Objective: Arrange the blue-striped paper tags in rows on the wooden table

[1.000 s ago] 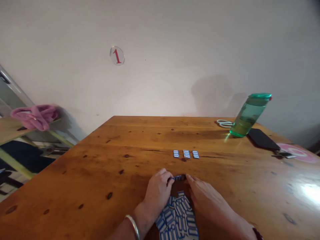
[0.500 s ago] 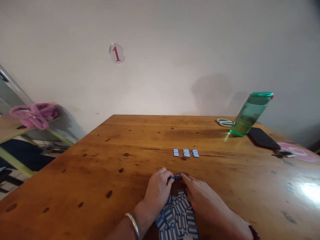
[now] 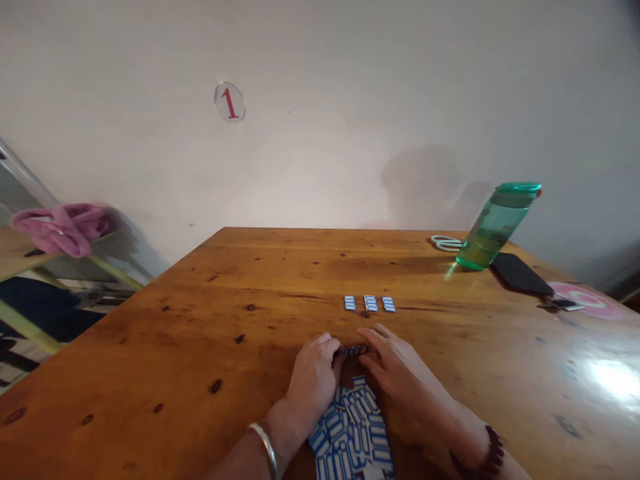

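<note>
My left hand [image 3: 316, 370] pinched one end of a short row of small blue-and-white pieces [image 3: 355, 350] just above the loose pile [image 3: 353, 427] on the knotty, glossy wooden table [image 3: 175, 347], while my right hand [image 3: 400, 363] stood loose at the other end, fingers parted — whether they touched it I couldn't tell. Beyond lay three little sets [image 3: 371, 304]; a green bottle [image 3: 495, 230] stood far right near the pale wall [image 3: 320, 147] — its round "1" sign [image 3: 230, 102] up to the left, above a pink cloth [image 3: 63, 228] on a side table [image 3: 15, 250].
</note>
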`<state>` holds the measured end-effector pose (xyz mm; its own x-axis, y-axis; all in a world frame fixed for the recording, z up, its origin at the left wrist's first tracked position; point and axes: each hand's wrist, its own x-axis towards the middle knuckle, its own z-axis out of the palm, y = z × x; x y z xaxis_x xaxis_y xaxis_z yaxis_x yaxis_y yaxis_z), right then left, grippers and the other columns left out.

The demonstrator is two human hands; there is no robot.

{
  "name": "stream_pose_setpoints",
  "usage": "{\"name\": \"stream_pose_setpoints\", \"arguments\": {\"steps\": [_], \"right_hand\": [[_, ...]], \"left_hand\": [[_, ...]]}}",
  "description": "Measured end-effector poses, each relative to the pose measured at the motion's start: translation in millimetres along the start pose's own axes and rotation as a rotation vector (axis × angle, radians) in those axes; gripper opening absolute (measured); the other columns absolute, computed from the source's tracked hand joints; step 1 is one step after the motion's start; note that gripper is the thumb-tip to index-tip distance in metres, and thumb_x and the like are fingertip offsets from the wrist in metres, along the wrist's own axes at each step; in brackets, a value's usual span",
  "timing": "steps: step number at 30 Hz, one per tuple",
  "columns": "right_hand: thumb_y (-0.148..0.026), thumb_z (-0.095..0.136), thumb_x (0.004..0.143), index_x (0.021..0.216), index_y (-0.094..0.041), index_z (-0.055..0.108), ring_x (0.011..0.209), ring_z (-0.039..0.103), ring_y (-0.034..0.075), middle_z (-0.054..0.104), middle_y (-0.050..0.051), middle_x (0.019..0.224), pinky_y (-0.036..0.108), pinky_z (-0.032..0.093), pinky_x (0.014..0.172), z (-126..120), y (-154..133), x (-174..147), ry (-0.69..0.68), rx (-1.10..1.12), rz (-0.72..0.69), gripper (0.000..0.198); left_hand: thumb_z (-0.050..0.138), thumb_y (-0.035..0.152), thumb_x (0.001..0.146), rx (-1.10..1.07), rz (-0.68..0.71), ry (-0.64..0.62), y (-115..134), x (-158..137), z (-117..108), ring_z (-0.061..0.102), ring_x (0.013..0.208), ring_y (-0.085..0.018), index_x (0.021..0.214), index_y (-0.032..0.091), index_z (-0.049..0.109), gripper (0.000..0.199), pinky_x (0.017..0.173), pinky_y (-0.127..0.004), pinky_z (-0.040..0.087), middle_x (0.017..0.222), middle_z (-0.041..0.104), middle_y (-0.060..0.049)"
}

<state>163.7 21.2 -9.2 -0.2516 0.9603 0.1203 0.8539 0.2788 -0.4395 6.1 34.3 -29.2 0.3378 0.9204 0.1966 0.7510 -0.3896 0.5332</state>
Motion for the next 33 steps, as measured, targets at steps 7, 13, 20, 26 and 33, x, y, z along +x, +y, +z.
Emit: {"name": "stream_pose_setpoints", "arguments": {"steps": [7, 13, 20, 26, 33], "right_hand": [[-0.013, 0.044, 0.082, 0.084, -0.018, 0.062, 0.082, 0.054, 0.018, 0.06, 0.005, 0.084, 0.028, 0.041, 0.075, 3.1, -4.7, 12.1, -0.022, -0.037, -0.124, 0.018], [-0.013, 0.042, 0.083, 0.076, -0.019, 0.059, 0.081, 0.051, 0.02, 0.061, 0.004, 0.08, 0.029, 0.038, 0.069, 4.0, -7.5, 13.7, -0.038, -0.16, -0.129, 0.019], [-0.014, 0.044, 0.078, 0.068, -0.017, 0.057, 0.07, 0.051, 0.018, 0.059, 0.003, 0.071, 0.028, 0.037, 0.064, 5.4, -6.9, 11.9, 0.076, 0.168, -0.057, 0.017], [-0.036, 0.059, 0.072, 0.065, -0.017, 0.055, 0.052, 0.05, 0.013, 0.056, -0.002, 0.057, 0.024, 0.039, 0.052, 11.2, -11.6, 8.5, 0.064, 1.198, 0.223, 0.021], [-0.034, 0.065, 0.07, 0.07, -0.016, 0.057, 0.055, 0.055, 0.013, 0.058, 0.0, 0.06, 0.024, 0.041, 0.053, 23.2, -18.4, 3.2, 0.092, 1.507, 0.309, 0.019]], "left_hand": [[0.044, 0.017, 0.083, 0.053, 0.007, 0.001, -0.5, 0.3, 2.2, 0.056, 0.076, -0.017, 0.076, 0.017, 0.06, 0.018, 0.07, -0.027, 0.042, 0.078, 0.061, -0.005], [0.042, 0.018, 0.084, 0.155, 0.052, 0.019, 2.3, -0.5, -0.3, 0.054, 0.075, -0.018, 0.072, 0.017, 0.059, 0.02, 0.07, -0.03, 0.04, 0.076, 0.061, -0.004], [0.051, 0.015, 0.076, -0.107, -0.048, 0.103, 8.6, 0.5, -3.6, 0.053, 0.076, -0.02, 0.073, 0.017, 0.058, 0.008, 0.07, -0.032, 0.04, 0.077, 0.06, -0.004], [0.058, 0.022, 0.067, -0.942, -0.219, 0.125, 18.6, 2.8, -0.1, 0.054, 0.065, -0.014, 0.069, 0.016, 0.055, 0.007, 0.063, -0.025, 0.042, 0.067, 0.06, 0.0], [0.06, 0.025, 0.064, -1.05, -0.268, 0.187, 21.3, 2.3, -5.4, 0.048, 0.059, -0.012, 0.061, 0.016, 0.052, 0.012, 0.058, -0.022, 0.039, 0.059, 0.053, 0.002]]}}
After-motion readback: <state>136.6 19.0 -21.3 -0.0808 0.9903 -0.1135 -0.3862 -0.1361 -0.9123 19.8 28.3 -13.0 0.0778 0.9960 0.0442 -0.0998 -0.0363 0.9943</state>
